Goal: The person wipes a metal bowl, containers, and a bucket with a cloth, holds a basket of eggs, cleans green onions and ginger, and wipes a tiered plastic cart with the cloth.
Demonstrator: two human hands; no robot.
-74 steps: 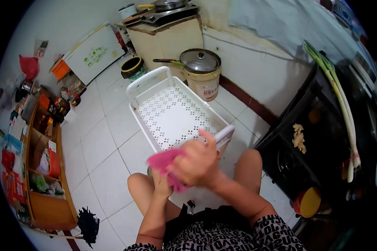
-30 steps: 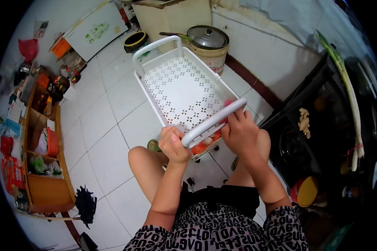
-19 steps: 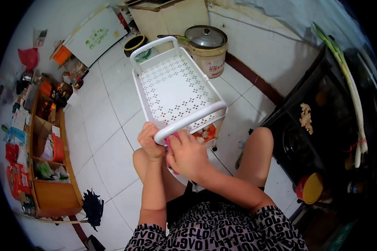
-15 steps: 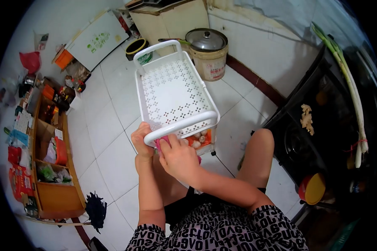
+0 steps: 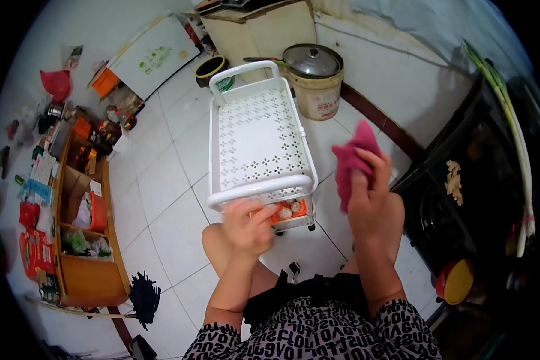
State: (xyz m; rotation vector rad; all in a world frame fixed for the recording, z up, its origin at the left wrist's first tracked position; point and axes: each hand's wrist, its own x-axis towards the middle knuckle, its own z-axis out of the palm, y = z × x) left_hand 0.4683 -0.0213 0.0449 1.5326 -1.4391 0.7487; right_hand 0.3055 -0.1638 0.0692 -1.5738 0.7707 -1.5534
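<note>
A white cart point(image 5: 258, 135) with a perforated top tray and raised handles stands in front of me. My left hand point(image 5: 248, 228) is just below its near handle, fingers bent and partly apart, with nothing visible in them; whether it touches the handle is unclear. Right of the cart, my right hand point(image 5: 369, 189) is raised, its fingers closed on a crumpled pink cloth point(image 5: 353, 159). Under the top tray, an orange-lined lower level point(image 5: 300, 211) holds several whitish bulbs point(image 5: 285, 213), partly covered by the cart's near end.
A lidded pan point(image 5: 313, 60) rests on a bucket point(image 5: 318, 99) behind the cart. On the right, a black stove point(image 5: 426, 180) bears ginger point(image 5: 453, 182) and a long green onion point(image 5: 513, 141). A wooden cabinet point(image 5: 90, 279) stands at left, near a dark mop head point(image 5: 144, 298).
My right hand has lifted away from the near handle to the right, carrying the pink cloth. My left hand has shifted right and let go of the handle's left corner. The view has moved slightly.
</note>
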